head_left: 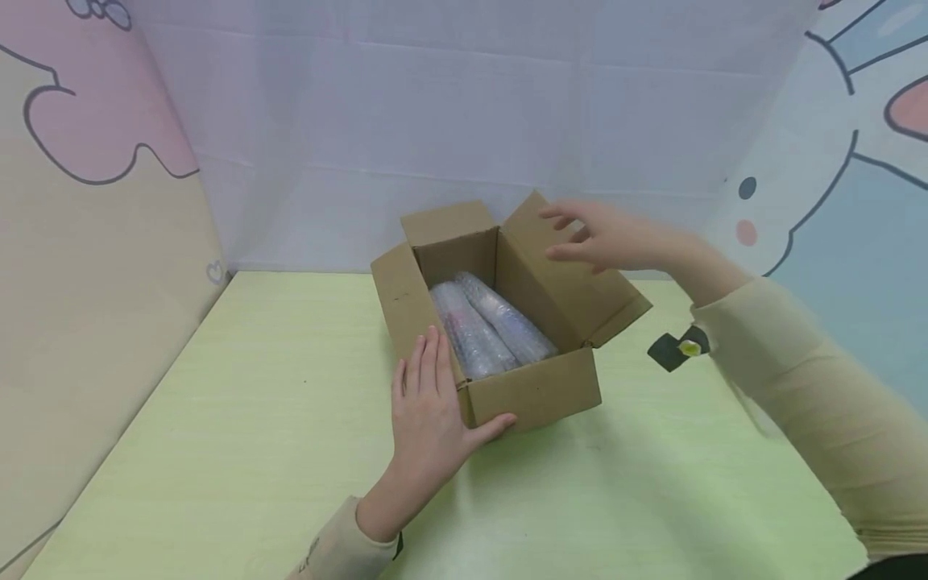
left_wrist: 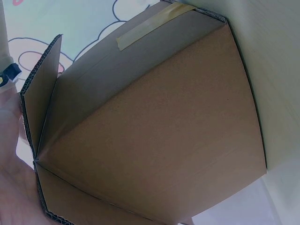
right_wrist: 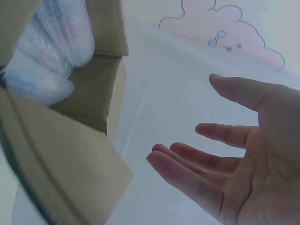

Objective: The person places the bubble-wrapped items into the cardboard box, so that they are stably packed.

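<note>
A cardboard box point(head_left: 536, 391) stands on the table with its flaps spread. Inside lie long bundles point(head_left: 474, 334) in clear bubble wrap, leaning side by side; the right wrist view shows their ends point(right_wrist: 77, 42). My left hand point(head_left: 431, 423) rests against the left flap point(head_left: 406, 310) and front corner, fingers straight and thumb spread along the front. In the left wrist view, the box's outer side point(left_wrist: 164, 126) fills the middle. My right hand point(head_left: 612, 234) hovers by the raised right flap point(head_left: 551, 266), fingers loosely bent and holding nothing. The right wrist view shows its palm point(right_wrist: 262, 183).
The light green table point(head_left: 290, 419) extends around the box. A white cloth backdrop point(head_left: 435, 105) hangs behind, with cartoon-printed panels point(head_left: 94, 242) at both sides. A strip of tape point(left_wrist: 154, 23) is on the box. A dark tag point(head_left: 670, 352) hangs near the right sleeve.
</note>
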Demonstrator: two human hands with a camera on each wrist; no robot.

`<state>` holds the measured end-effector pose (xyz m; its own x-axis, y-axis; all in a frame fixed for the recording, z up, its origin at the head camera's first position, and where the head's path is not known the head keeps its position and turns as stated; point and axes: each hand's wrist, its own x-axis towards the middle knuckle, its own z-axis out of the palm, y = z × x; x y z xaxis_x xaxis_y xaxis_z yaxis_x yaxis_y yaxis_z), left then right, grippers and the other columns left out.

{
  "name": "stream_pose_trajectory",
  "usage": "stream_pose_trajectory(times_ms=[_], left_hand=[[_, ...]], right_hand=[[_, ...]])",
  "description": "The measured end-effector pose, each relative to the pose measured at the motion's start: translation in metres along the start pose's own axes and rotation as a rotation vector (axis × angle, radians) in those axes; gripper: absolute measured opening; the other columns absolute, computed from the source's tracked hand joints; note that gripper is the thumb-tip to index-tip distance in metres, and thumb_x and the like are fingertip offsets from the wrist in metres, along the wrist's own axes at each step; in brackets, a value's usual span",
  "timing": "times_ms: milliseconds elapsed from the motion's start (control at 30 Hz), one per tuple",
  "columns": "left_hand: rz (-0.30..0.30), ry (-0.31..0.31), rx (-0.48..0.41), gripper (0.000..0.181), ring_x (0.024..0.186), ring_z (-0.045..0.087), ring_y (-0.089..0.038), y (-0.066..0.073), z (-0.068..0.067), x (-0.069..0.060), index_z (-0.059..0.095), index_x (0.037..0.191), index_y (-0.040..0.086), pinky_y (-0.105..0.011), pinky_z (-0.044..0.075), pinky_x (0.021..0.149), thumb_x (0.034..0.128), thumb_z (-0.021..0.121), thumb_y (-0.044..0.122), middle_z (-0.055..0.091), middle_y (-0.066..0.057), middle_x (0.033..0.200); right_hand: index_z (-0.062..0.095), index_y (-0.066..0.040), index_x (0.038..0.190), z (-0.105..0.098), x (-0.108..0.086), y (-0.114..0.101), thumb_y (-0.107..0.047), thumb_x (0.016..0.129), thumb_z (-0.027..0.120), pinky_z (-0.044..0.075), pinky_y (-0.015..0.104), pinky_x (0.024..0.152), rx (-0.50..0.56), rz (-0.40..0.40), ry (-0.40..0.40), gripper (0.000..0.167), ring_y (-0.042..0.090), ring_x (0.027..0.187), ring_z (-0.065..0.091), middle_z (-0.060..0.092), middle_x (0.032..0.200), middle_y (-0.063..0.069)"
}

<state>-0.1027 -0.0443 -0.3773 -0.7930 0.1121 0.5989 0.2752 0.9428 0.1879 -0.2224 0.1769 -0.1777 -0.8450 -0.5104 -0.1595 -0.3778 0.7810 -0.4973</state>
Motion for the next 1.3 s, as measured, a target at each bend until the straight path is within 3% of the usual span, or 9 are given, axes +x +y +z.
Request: stream_pose_trajectory(times_ms=[167, 367, 667, 867, 1067, 1300], left_hand=[[-0.013, -0.023, 0.001, 0.127, 0.142, 0.037, -0.033, 0.0, 0.0, -0.001, 0.033, 0.147, -0.004, -0.055, 0.035, 0.111, 0.0604, 0.066, 0.081, 0.038, -0.018, 0.153], [-0.018, -0.029, 0.005, 0.127, 0.142, 0.036, -0.033, 0.0, -0.001, -0.001, 0.033, 0.147, -0.004, -0.055, 0.035, 0.111, 0.0602, 0.066, 0.082, 0.037, -0.019, 0.154], [-0.019, -0.037, 0.001, 0.126, 0.142, 0.036, -0.033, 0.0, 0.0, 0.001, 0.033, 0.147, -0.004, -0.055, 0.035, 0.111, 0.0611, 0.066, 0.082, 0.037, -0.019, 0.154], [-0.023, -0.044, -0.003, 0.127, 0.143, 0.035, -0.033, -0.001, 0.0, 0.0, 0.031, 0.148, -0.004, -0.055, 0.034, 0.112, 0.0611, 0.066, 0.082, 0.036, -0.019, 0.154], [-0.018, -0.039, -0.005, 0.126, 0.143, 0.035, -0.033, -0.001, -0.001, 0.001, 0.032, 0.147, -0.004, -0.055, 0.034, 0.112, 0.0613, 0.066, 0.081, 0.037, -0.019, 0.153], [-0.017, -0.034, -0.009, 0.126, 0.142, 0.035, -0.034, -0.001, -0.003, 0.001, 0.033, 0.147, -0.004, -0.055, 0.034, 0.111, 0.0606, 0.068, 0.08, 0.038, -0.02, 0.152]], right_hand=[[0.026, -0.011, 0.153, -0.01, -0.015, 0.024, -0.029, 0.096, 0.059, 0.058, 0.047, 0.08, -0.019, 0.032, 0.078, 0.068, 0.041, 0.12, 0.056, 0.041, 0.146, 0.023], [0.024, -0.013, 0.154, -0.02, -0.037, 0.056, -0.031, 0.097, 0.057, 0.054, 0.052, 0.088, -0.071, 0.095, 0.155, 0.068, 0.043, 0.125, 0.052, 0.041, 0.148, 0.022], [0.01, -0.004, 0.155, -0.022, -0.065, 0.116, -0.034, 0.099, 0.053, 0.033, 0.071, 0.099, -0.174, 0.207, 0.276, 0.077, 0.054, 0.127, 0.04, 0.031, 0.148, 0.034], [0.007, 0.001, 0.154, -0.009, -0.081, 0.169, -0.042, 0.1, 0.046, 0.03, 0.073, 0.098, -0.211, 0.327, 0.306, 0.079, 0.056, 0.126, 0.037, 0.03, 0.144, 0.04], [0.014, 0.012, 0.149, 0.013, -0.092, 0.217, -0.034, 0.101, 0.047, 0.034, 0.071, 0.096, -0.233, 0.329, 0.305, 0.074, 0.059, 0.119, 0.042, 0.034, 0.137, 0.044], [0.021, 0.02, 0.142, 0.041, -0.103, 0.254, -0.03, 0.1, 0.049, 0.037, 0.07, 0.093, -0.224, 0.337, 0.309, 0.071, 0.061, 0.113, 0.044, 0.034, 0.133, 0.047]])
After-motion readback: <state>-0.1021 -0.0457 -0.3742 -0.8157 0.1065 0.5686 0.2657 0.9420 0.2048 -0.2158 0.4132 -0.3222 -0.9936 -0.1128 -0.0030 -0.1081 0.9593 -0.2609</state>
